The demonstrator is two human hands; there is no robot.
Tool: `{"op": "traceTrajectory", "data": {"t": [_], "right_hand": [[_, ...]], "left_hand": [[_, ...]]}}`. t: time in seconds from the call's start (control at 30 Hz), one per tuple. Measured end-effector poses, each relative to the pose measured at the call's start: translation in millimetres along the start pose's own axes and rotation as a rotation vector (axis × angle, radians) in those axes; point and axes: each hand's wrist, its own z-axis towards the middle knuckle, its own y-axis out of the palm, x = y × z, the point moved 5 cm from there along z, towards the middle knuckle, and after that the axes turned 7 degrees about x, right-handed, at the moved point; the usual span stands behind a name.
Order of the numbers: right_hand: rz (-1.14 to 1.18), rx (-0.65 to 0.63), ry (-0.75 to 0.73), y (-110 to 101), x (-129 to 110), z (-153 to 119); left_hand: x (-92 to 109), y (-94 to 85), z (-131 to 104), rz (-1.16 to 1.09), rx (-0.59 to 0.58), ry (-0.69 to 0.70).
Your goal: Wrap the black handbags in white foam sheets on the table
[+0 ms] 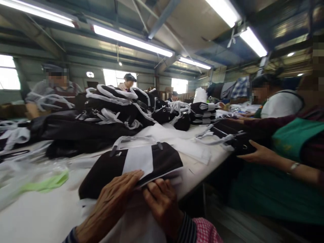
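We judge the bag (138, 160) soft, light, best held by its edge (165, 174); left grip (120, 190) flat, right grip (160, 197) curled, pinch unclear

A factory workshop handling bags: long fluorescent tubes (133, 40) hang beneath bare metal beams (163, 18), black bags (108, 108) with white-wrapped handles lie heaped across a broad bench (25, 216), and several people (63, 91) stand around it, one at right in a green apron (268, 192).

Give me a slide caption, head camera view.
Left hand and right hand at the near edge of a white-banded black handbag, more bags heaped beyond.
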Motion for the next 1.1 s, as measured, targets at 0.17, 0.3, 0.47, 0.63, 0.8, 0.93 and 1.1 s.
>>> {"op": "traceTrajectory", "data": {"t": [0.17,0.3,0.47,0.63,0.8,0.93,1.1], "right_hand": [[0.024,-0.017,-0.029,9,2,3],[0.077,-0.006,-0.046,0,-1,0],[-0.024,-0.09,-0.091,-32,23,12],[-0.113,-0.437,-0.239,-25,63,43],[-0.066,-0.458,-0.424,-17,67,27],[-0.085,-0.335,-0.357,-17,63,-3],[-0.092,-0.316,-0.33,-13,59,-18]], "left_hand": [[-2,-0.9,6,0.038,-0.014,0.041],[15,-6.0,5,0.102,-0.08,0.038],[30,-4.9,0,0.167,-0.113,0.097],[28,-2.9,-1,0.26,-0.167,0.138],[38,-8.5,6,0.298,-0.132,0.173],[49,-6.3,8,0.295,-0.047,0.191],[49,-2.6,-1,0.271,-0.093,0.19]]}}
